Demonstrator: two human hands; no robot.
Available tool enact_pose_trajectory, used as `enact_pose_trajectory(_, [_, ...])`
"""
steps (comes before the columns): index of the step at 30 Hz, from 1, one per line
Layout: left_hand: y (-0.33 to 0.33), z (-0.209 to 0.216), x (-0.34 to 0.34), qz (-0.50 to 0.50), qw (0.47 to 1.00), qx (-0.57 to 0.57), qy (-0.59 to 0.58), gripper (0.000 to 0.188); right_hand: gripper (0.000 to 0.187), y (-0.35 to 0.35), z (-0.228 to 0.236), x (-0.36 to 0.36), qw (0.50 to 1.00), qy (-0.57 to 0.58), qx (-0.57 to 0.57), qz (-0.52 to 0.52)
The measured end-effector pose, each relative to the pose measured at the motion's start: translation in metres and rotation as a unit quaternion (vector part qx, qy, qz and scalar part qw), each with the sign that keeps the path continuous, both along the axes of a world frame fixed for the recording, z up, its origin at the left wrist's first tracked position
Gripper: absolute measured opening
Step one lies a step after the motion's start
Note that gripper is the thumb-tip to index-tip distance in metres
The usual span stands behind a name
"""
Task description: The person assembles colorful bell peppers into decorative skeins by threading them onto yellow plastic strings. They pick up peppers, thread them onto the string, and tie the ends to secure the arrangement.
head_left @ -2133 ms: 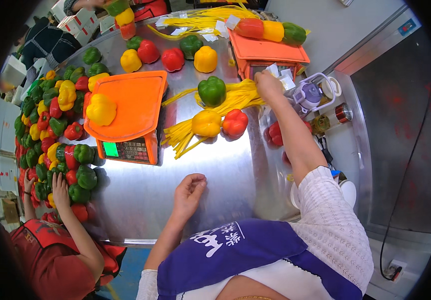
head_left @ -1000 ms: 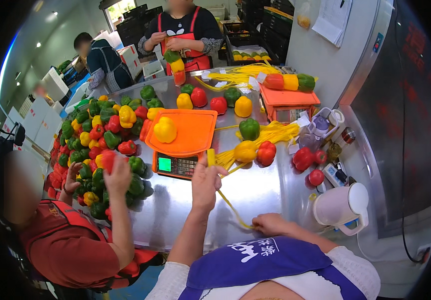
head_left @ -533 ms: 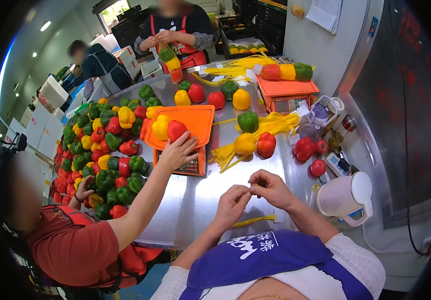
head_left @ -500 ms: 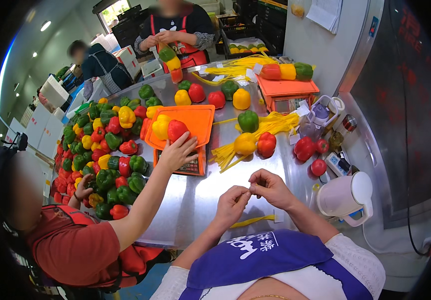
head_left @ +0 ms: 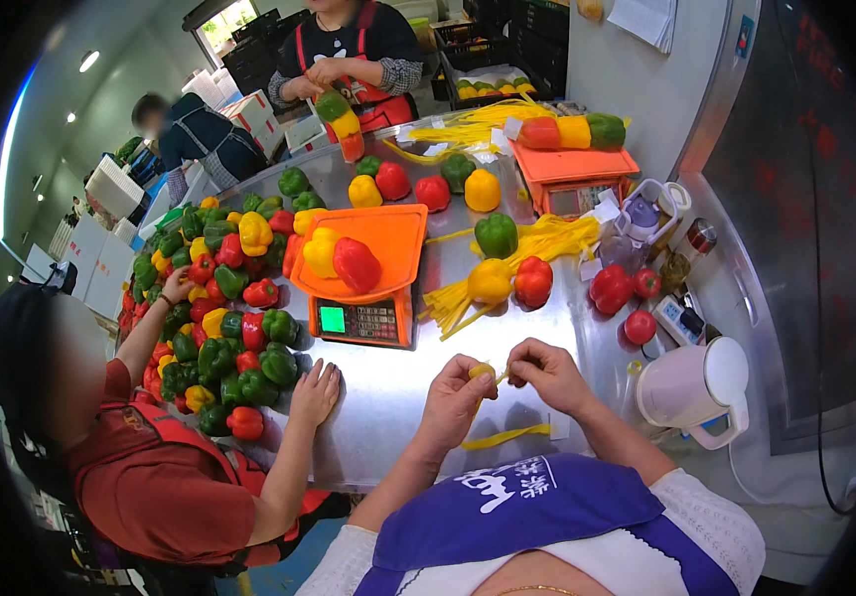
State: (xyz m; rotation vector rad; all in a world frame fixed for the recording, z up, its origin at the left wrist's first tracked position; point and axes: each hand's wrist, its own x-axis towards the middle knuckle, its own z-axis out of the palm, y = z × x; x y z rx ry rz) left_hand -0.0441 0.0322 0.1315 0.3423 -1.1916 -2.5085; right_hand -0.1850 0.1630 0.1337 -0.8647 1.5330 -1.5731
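Above the near part of the metal table, my left hand [head_left: 454, 399] and my right hand [head_left: 550, 375] face each other. A short yellow mesh sleeve [head_left: 483, 373] is bunched in my left fingers. My right thumb and fingers pinch what looks like its end, drawn out between the hands. Below them lies another flat yellow mesh strip [head_left: 507, 436] with a white tag. Just beyond my hands sit a yellow bell pepper [head_left: 489, 282], a red bell pepper [head_left: 533, 282] and a green bell pepper [head_left: 496, 235], beside a fan of yellow mesh sleeves [head_left: 557, 238].
An orange scale [head_left: 403, 253] holds a yellow and a red pepper. Left of it spreads a large pepper heap [head_left: 214, 328], where a co-worker's hand [head_left: 316, 393] rests nearby. Another orange scale [head_left: 577, 164] carries a netted pepper pack [head_left: 572, 132]. A kettle [head_left: 691, 387] stands right.
My hands have moved slightly apart, and yellow mesh now shows between them. The co-worker at left has let go of the red pepper on the scale and reaches into the heap.
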Motion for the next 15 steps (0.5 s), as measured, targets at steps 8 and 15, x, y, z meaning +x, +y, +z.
enact_pose_trajectory(8, [-0.005,-0.004,0.001,-0.082,0.961,-0.234,-0.124,0.012,0.007,0.000,0.006,-0.016,0.892,-0.403,-0.203,-0.025])
enact_pose_trajectory(15, [-0.024,0.023,-0.019,-0.008,0.998,0.031,0.052,0.010,0.016,0.006,0.013,-0.007,0.994,-0.048,0.043,0.086])
